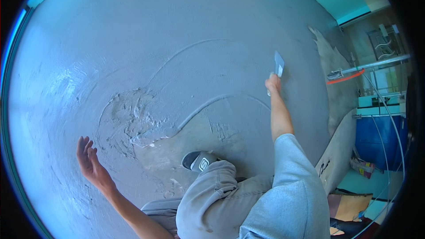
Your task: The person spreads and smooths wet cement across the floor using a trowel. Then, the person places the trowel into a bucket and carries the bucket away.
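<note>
The right hand (273,83) is closed on a trowel (279,64), which is located toward the right edge of the grey floor (248,22). The left hand (94,168) is open, toward the left edge. Between the hands lies rough grey paste (133,117), nearer to the left one.

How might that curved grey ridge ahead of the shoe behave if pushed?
The ridge looks soft, likely smearing rather than breaking, given its rounded edge. It probably won't roll, since it merges into the grey coat. The coat's sheen suggests slippery wetness.
</note>
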`<act>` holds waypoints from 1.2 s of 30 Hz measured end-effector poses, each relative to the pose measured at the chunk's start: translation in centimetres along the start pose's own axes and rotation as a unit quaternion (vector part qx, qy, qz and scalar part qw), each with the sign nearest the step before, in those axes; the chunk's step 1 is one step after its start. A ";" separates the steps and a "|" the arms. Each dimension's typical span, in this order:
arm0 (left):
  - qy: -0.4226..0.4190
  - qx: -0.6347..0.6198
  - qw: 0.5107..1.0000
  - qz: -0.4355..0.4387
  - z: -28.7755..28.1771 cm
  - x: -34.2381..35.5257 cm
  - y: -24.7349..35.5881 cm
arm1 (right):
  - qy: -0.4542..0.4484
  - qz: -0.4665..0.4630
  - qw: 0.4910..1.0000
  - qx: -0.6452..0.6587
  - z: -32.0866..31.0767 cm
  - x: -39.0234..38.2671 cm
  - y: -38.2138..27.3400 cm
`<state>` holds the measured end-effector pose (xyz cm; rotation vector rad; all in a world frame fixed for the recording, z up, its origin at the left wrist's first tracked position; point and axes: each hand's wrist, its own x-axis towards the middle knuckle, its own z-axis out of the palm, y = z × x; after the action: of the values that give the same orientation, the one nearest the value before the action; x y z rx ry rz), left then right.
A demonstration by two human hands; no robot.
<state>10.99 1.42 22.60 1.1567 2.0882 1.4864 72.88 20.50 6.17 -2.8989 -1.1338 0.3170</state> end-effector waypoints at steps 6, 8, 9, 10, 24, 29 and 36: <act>0.013 0.036 0.999 0.009 -0.2 -0.3 -0.1 | -0.012 -0.146 0.989 -0.026 1.3 -1.5 -10.9; 0.014 0.021 1.000 0.008 -0.5 -0.5 0.0 | -0.030 -0.201 0.978 -0.039 2.0 -3.6 -14.5; 0.023 0.027 0.999 -0.001 -0.8 -0.5 0.4 | -0.041 -0.242 0.968 -0.053 2.4 -4.5 -16.0; 0.035 0.034 0.999 -0.005 -1.0 -0.6 0.5 | -0.045 -0.256 0.964 -0.052 2.9 -5.6 -17.3; 0.053 0.064 0.996 0.009 -2.4 -1.8 2.7 | -0.092 -0.700 0.699 -0.114 7.9 -24.9 -19.3; 0.048 0.042 0.998 0.009 -1.3 -1.8 2.9 | -0.101 -0.766 0.627 -0.100 7.7 -30.8 -12.7; 0.047 0.040 0.998 0.015 -2.1 -1.9 2.6 | -0.164 -0.800 0.570 -0.084 2.8 -31.0 -8.8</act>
<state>11.87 -1.00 25.47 1.1732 2.2213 1.5118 44.28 5.97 9.88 -0.7229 -3.1136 0.5655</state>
